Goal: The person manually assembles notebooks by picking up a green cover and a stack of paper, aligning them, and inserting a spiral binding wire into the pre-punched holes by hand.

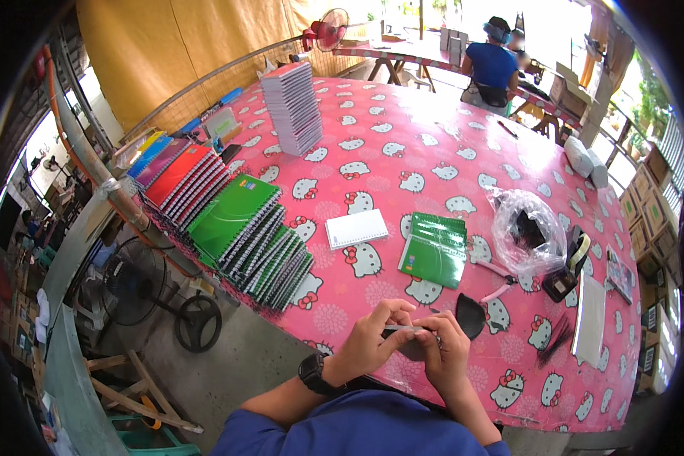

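My left hand and my right hand meet at the table's near edge, fingers pinched. Between them is a thin, flat piece with a pale edge and a dark grey face; its kind is mostly hidden by my fingers. Just right of my hands lies a black, shallow dish-like piece. Beyond it are pliers with pink handles and a fanned set of green covers. A white spiral pad of paper lies farther left.
Stacked green spiral notebooks and red ones line the left edge. A tall notebook stack stands behind. To the right are a clear plastic bag, thin black strands and a tape dispenser. A person sits far off.
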`<control>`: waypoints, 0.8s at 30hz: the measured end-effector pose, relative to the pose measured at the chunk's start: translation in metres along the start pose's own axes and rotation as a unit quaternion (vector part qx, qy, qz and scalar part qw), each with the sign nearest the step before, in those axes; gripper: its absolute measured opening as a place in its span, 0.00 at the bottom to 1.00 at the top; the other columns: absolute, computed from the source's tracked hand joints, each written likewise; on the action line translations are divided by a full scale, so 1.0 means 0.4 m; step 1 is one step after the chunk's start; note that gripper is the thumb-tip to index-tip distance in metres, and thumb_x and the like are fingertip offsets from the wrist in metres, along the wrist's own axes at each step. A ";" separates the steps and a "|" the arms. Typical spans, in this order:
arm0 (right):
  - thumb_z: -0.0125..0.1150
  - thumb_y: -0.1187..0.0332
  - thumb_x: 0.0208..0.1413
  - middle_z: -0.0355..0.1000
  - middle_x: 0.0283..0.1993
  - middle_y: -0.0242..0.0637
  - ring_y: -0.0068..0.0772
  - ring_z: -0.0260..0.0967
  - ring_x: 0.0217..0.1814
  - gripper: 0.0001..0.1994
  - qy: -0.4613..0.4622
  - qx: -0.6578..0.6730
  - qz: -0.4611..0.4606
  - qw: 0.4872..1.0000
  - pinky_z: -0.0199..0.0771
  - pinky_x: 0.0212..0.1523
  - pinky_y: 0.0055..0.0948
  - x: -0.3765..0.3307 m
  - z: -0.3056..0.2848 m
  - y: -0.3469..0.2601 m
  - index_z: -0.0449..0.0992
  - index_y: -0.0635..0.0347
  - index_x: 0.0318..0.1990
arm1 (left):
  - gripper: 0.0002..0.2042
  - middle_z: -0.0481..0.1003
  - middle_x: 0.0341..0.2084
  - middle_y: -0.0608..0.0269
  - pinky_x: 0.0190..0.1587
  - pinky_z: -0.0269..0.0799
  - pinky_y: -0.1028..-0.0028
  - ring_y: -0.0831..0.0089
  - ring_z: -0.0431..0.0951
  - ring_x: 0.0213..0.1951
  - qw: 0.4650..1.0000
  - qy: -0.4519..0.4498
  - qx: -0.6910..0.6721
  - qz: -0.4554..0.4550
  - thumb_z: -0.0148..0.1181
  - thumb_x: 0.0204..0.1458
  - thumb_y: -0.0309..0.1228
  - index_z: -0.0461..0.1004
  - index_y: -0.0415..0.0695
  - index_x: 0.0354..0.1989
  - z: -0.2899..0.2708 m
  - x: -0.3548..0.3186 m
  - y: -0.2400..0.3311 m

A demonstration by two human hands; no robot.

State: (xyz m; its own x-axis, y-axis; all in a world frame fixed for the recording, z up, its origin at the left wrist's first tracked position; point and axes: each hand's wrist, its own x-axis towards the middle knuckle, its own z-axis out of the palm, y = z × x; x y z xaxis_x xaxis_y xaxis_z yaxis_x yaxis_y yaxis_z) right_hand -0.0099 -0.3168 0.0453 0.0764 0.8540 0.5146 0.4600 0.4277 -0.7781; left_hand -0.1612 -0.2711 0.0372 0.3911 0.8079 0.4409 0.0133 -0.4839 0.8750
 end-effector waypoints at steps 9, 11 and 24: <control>0.67 0.56 0.45 0.55 0.64 0.47 0.52 0.50 0.64 0.33 -0.031 -0.166 -0.001 0.986 0.50 0.63 0.46 0.037 -0.097 0.074 0.63 0.59 0.58 | 0.19 0.69 0.40 0.66 0.41 0.70 0.77 0.78 0.71 0.39 0.874 0.433 0.147 0.163 0.51 0.60 0.32 0.62 0.40 0.58 -0.413 0.082 0.127; 0.68 0.58 0.43 0.55 0.64 0.47 0.53 0.50 0.64 0.33 -0.109 -0.280 0.029 0.953 0.49 0.64 0.46 0.013 -0.100 0.114 0.64 0.55 0.59 | 0.17 0.71 0.34 0.66 0.31 0.68 0.78 0.79 0.70 0.27 0.866 0.467 0.146 0.105 0.50 0.61 0.33 0.66 0.40 0.56 -0.503 0.081 0.149; 0.66 0.70 0.44 0.74 0.36 0.38 0.44 0.66 0.43 0.09 0.055 -0.218 0.066 0.972 0.66 0.47 0.39 -0.021 -0.140 0.268 0.76 0.61 0.33 | 0.10 0.73 0.35 0.57 0.37 0.66 0.71 0.68 0.72 0.36 0.786 0.368 0.430 0.250 0.59 0.53 0.29 0.75 0.37 0.41 -0.307 0.102 0.067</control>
State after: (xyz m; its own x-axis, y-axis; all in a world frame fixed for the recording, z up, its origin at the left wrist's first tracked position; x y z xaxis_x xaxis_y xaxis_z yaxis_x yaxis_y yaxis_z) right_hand 0.0883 -0.2944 -0.0223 0.2430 0.8463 0.4740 0.7693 0.1294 -0.6256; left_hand -0.2581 -0.2098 0.1033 -0.0891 0.2679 0.9593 0.7678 -0.5950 0.2375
